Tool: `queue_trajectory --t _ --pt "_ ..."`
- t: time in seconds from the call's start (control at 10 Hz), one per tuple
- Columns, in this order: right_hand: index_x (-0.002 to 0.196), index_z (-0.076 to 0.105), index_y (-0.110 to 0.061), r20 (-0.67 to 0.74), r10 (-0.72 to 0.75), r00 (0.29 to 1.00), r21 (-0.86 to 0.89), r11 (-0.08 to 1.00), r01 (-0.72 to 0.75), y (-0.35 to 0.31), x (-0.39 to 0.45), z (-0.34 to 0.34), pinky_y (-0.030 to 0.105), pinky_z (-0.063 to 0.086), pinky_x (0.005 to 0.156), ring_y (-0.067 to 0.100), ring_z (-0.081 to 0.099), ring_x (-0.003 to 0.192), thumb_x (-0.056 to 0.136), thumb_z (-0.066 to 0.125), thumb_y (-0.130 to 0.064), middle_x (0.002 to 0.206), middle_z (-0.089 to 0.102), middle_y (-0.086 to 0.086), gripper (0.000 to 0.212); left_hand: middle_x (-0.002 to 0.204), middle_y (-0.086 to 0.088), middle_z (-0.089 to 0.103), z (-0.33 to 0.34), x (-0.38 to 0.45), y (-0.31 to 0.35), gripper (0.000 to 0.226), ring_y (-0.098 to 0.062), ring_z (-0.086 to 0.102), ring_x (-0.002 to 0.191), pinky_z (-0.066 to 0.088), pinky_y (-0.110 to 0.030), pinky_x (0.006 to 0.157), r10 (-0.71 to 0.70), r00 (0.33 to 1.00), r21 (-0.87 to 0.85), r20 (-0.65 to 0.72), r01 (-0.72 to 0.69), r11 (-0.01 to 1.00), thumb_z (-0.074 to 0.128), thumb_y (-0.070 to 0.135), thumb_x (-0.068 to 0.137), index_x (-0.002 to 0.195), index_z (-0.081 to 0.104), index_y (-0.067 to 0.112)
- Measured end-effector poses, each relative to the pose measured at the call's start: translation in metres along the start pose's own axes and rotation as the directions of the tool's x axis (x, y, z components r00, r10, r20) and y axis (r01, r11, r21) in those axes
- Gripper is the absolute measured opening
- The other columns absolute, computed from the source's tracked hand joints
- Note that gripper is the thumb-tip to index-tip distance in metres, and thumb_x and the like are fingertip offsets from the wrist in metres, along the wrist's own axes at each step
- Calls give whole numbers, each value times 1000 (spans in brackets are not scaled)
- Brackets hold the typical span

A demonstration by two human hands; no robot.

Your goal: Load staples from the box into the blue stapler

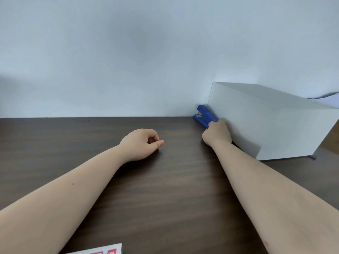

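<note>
The blue stapler (204, 115) lies at the back of the dark wooden table (165, 180), close to the wall and against the side of a large grey box. My right hand (217, 132) is closed around the stapler's near end. My left hand (142, 143) rests on the table at the middle, fingers loosely curled with nothing in them. At the bottom edge, a white and red staple box (102, 250) shows only its top corner.
A large grey box (266, 121) fills the right back of the table, touching the stapler's side. A pale wall (128, 61) rises straight behind the table. White paper (328, 99) peeks out behind the grey box.
</note>
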State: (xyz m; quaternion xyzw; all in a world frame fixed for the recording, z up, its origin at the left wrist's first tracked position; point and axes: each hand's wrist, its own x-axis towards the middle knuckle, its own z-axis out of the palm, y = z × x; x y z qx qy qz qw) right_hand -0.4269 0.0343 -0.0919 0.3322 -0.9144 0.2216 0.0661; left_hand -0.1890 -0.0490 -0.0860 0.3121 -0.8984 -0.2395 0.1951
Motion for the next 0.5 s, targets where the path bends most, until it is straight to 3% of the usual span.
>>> queue_trajectory --t 0.2,0.5 --pt "125 51 -12 -9 10 1000 -28 1000 -10 4 -1 -1 41 44 92 33 40 121 87 41 -17 131 41 15 41 75 6 66 0 0 -1 20 -16 59 72 50 -35 75 10 1000 -8 5 -10 1000 56 41 85 72 59 27" --pt "109 62 -10 -109 -131 985 -35 991 128 12 -28 -9 39 51 78 34 54 104 89 40 -20 113 59 15 31 80 4 68 -2 -7 4 17 -17 58 74 50 -34 76 -7 1000 2 8 7 1000 56 40 85 71 58 29"
